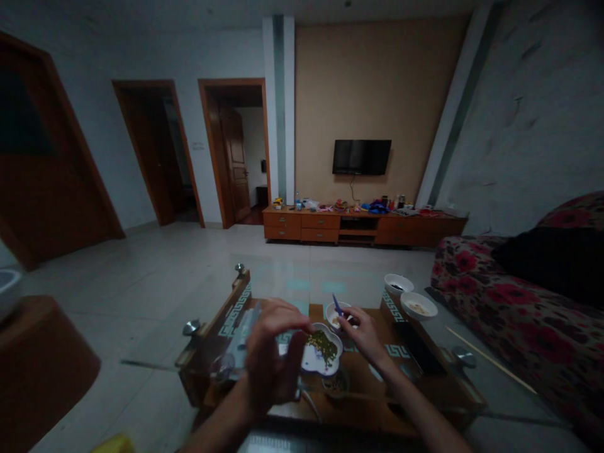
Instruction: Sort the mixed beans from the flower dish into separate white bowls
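A white flower-shaped dish (314, 362) with green and yellow bits in it stands on the glass-topped coffee table (302, 286). My left hand (271, 352) curls around the dish's left rim, fingers bent over it. My right hand (361, 333) is closed in a pinch on a thin blue tool (336, 304), just right of the dish and over a small white bowl (334, 311). What the blue tool's tip touches is hidden.
Two white bowls (399, 283) (419, 305) sit on the table's right side, near a dark flat object (418, 346) and a long thin stick (491, 360). A floral sofa (519, 302) is on the right. A TV cabinet (363, 226) stands at the far wall.
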{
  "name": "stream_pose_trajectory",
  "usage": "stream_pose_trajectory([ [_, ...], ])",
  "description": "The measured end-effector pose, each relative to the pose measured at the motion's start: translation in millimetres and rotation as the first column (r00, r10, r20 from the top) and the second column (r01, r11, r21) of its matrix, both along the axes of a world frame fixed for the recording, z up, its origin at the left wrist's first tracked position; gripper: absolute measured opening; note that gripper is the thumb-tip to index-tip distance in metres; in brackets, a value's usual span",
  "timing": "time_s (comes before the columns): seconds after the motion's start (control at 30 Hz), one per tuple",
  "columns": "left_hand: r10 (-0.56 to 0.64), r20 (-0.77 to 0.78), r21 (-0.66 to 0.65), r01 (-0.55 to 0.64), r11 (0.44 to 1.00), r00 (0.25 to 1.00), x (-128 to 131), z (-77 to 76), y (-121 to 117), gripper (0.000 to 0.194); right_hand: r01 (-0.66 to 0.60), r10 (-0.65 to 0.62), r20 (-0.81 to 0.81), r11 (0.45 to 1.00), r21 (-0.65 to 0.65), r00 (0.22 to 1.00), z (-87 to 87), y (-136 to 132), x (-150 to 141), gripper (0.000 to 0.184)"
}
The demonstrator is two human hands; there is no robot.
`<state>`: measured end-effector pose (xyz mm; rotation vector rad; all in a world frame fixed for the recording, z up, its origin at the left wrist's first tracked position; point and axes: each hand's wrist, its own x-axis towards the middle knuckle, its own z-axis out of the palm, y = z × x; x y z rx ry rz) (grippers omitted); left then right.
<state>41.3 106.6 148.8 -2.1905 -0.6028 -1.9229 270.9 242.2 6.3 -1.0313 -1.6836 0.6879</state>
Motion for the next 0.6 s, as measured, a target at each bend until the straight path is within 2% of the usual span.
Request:
stream_pose_trajectory([
  [0.07,-0.108,-0.243,0.005,0.113,0.994,0.964,24.5,-36.7,6.2,0.015,0.012,-0.012,-0.020,1.000,-0.006,1.000,13.4,-3.8,0.9,0.038],
  [0.1,-0.152,-0.402,-0.006,0.164,0.986,0.903,39.2,-55.9,8.7,0.014,0.022,-0.022,-0.035,1.000,-0.016,0.999,19.0,-4.9,0.4,0.039],
  [0.13,-0.182,-0.584,-0.013,0.215,0.977,0.791,54.4,-73.5,10.1,0.019,0.028,-0.030,-0.061,0.999,-0.031,0.998,23.6,-5.3,-0.8,0.042],
  [0.17,-0.247,-0.685,-0.074,0.272,0.959,0.685,69.3,-88.1,10.3,0.023,0.034,-0.038,-0.097,0.998,-0.045,0.995,27.3,-5.0,-2.8,0.048],
  [0.2,-0.316,-0.721,-0.168,0.288,0.943,0.616,83.2,-98.6,9.6,0.027,0.037,-0.044,-0.139,0.998,-0.049,0.989,29.8,-4.0,-5.4,0.055],
  [0.23,-0.417,-0.767,-0.286,0.322,0.903,0.489,95.7,-104.8,8.2,0.029,0.038,-0.046,-0.180,0.998,-0.048,0.983,31.0,-2.6,-8.2,0.063],
  [0.27,-0.498,-0.784,-0.403,0.306,0.862,0.371,106.7,-106.9,6.7,0.034,0.043,-0.051,-0.216,0.998,-0.040,0.975,30.8,-0.9,-10.9,0.069],
  [0.3,-0.581,-0.761,-0.525,0.252,0.813,0.288,116.2,-105.7,5.4,0.041,0.054,-0.059,-0.243,0.998,-0.028,0.968,28.9,0.8,-12.9,0.072],
  [0.37,-0.674,-0.713,-0.679,0.054,0.733,0.193,132.0,-98.7,4.0,0.051,0.108,-0.104,-0.277,0.994,-0.001,0.955,18.7,3.4,-13.4,0.068],
  [0.47,-0.745,-0.666,-0.740,-0.161,0.653,0.042,152.6,-96.6,3.8,0.060,0.246,-0.229,-0.327,0.969,0.011,0.917,-13.6,3.0,-1.5,0.054],
  [0.53,-0.810,-0.582,-0.767,-0.282,0.576,-0.071,164.2,-109.1,3.1,0.063,0.341,-0.319,-0.381,0.940,-0.011,0.868,-42.3,0.4,12.9,0.051],
  [0.57,-0.833,-0.546,-0.781,-0.306,0.545,-0.088,168.6,-118.9,2.6,0.059,0.384,-0.360,-0.415,0.923,-0.028,0.835,-56.3,-0.9,20.6,0.052],
  [0.6,-0.843,-0.537,-0.805,-0.276,0.526,-0.040,171.8,-129.8,1.9,0.053,0.427,-0.401,-0.439,0.903,-0.043,0.804,-69.0,-1.9,27.7,0.053],
])
